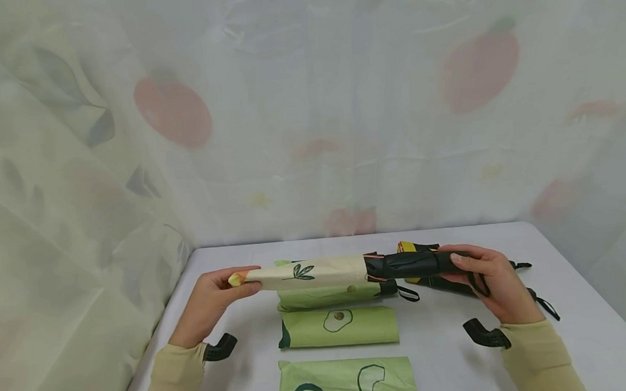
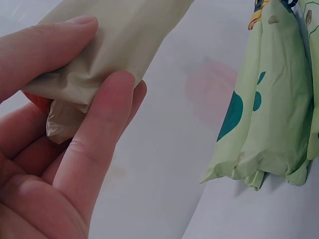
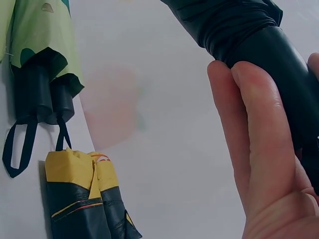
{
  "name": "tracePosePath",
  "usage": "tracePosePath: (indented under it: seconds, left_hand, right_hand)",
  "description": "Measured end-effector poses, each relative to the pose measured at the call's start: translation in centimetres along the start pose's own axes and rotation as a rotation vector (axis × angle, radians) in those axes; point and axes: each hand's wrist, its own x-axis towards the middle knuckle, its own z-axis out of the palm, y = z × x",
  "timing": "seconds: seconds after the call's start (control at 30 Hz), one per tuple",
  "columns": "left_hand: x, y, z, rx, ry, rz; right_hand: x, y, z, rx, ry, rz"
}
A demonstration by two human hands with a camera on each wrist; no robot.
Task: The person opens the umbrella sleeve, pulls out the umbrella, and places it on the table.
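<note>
A folding umbrella (image 1: 317, 272) is held level above the table between my two hands. Its cream cover carries a dark green leaf print, while the part towards the handle is black. My left hand (image 1: 227, 288) pinches the cream end (image 2: 89, 74) between thumb and fingers. At the other end my right hand (image 1: 489, 278) grips the smooth black handle (image 3: 274, 64), with a black wrist loop (image 1: 479, 284) hanging under it. Right behind and below the held umbrella lie green avocado-print umbrellas (image 3: 45, 30), partly covered by it in the head view.
Nearer me on the white table (image 1: 348, 353) lie two flat green avocado-print pieces, one in the middle (image 1: 346, 329) and one at the front edge (image 1: 349, 385). Black-and-yellow umbrellas (image 3: 75, 199) lie at the right, partly behind my right hand. A printed curtain (image 1: 315, 130) hangs behind.
</note>
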Motion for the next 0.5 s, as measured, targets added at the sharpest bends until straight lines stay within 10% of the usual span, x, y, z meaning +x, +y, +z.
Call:
tracePosePath:
  seconds: [0.5]
  left_hand:
    - [-0.1,0.2,-0.1,0.037,0.028,0.011]
  right_hand:
    - [-0.3,0.8,-1.6,0.017,-0.002,-0.014]
